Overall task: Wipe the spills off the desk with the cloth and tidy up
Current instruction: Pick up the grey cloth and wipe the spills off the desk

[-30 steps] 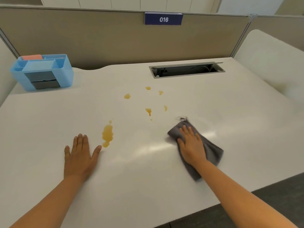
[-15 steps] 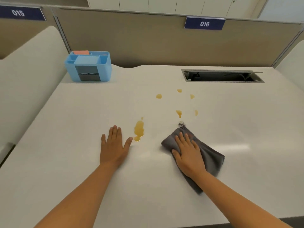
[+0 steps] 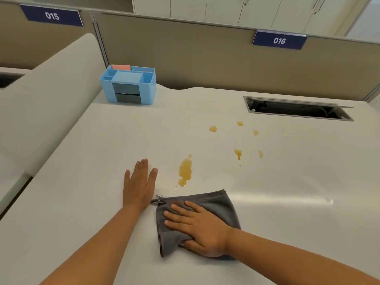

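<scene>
A folded grey cloth (image 3: 213, 200) lies flat on the white desk (image 3: 298, 192). My right hand (image 3: 200, 230) presses on top of it, palm down, fingers pointing left. Just beyond the cloth is the largest amber spill (image 3: 185, 171). Several smaller amber drops (image 3: 238, 153) are scattered farther back toward the right. My left hand (image 3: 139, 185) rests flat on the bare desk to the left of the big spill, fingers spread, holding nothing.
A light blue desk organiser (image 3: 129, 85) with grey drawers stands at the back left against the beige partition. An open cable slot (image 3: 298, 109) is cut into the desk at the back right. A neighbouring desk curves away on the left.
My right hand has slid the cloth left and toward me, now just below the big spill. The camera view has turned left. My left hand stays flat on the desk.
</scene>
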Demonstrator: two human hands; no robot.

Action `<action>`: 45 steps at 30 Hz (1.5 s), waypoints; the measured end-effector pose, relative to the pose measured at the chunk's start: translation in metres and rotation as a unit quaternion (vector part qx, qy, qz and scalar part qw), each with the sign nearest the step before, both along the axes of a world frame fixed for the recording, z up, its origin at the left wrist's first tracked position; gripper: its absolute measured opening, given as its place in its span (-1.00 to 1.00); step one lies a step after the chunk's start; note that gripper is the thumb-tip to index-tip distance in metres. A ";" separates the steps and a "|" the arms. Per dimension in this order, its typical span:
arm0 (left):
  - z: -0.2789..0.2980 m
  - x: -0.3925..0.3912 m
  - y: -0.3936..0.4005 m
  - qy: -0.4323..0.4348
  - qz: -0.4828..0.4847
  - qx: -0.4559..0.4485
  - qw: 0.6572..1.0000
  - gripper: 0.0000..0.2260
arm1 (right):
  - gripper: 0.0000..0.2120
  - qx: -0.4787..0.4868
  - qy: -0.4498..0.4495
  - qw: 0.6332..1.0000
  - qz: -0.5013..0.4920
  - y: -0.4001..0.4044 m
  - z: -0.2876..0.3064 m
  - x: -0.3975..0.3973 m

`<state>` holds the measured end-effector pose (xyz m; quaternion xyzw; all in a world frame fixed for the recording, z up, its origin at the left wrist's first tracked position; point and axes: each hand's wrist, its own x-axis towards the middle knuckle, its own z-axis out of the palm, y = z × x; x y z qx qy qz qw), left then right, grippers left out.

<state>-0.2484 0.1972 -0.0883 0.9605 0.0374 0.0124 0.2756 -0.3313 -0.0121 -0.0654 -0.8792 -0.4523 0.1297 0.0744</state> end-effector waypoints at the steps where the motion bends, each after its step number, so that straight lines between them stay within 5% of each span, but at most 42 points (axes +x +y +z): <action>1: 0.000 0.001 0.001 -0.003 0.003 -0.011 1.000 -0.48 | -0.47 0.006 -0.008 1.000 -0.008 0.005 -0.001 0.008; 13: -0.004 0.011 0.005 -0.021 0.006 -0.042 0.999 -0.48 | -0.48 0.041 -0.043 0.985 -0.165 0.039 -0.010 0.097; 19: -0.003 0.011 0.002 -0.003 -0.010 0.045 0.999 -0.36 | -0.47 0.040 -0.053 0.957 -0.282 0.042 -0.010 0.135; 31: -0.004 0.010 0.008 0.017 -0.017 0.142 0.990 -0.36 | -0.45 0.035 -0.047 0.868 -0.493 0.010 -0.009 0.174; 45: -0.009 0.014 0.013 0.025 -0.017 0.161 0.987 -0.33 | -0.46 0.012 -0.061 0.751 -0.657 -0.156 -0.003 0.156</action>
